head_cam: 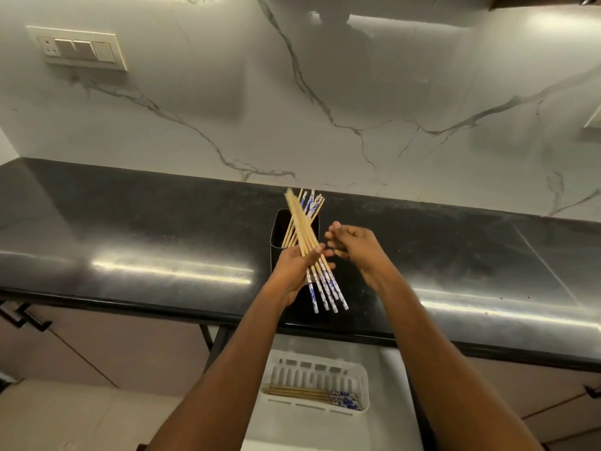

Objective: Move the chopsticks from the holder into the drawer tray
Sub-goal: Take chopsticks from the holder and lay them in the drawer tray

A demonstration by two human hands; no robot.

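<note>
Left hand (pixel 294 271) palm up, fingers closed around a bundle, right hand (pixel 353 247) beside it, fingers loosely curled, both forearms extended forward

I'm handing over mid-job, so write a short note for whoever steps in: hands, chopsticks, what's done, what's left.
Left hand: shut on a bundle of chopsticks, patterned ends toward the person, held over the counter.
Right hand: open, empty, beside the bundle.
Holder: upright on the counter, more chopsticks inside.
Tray: in the open drawer below, a few chopsticks already lying at its near side.
Done: first batch in the tray.
Left: lay the bundle in the tray, then clear the holder.
</note>
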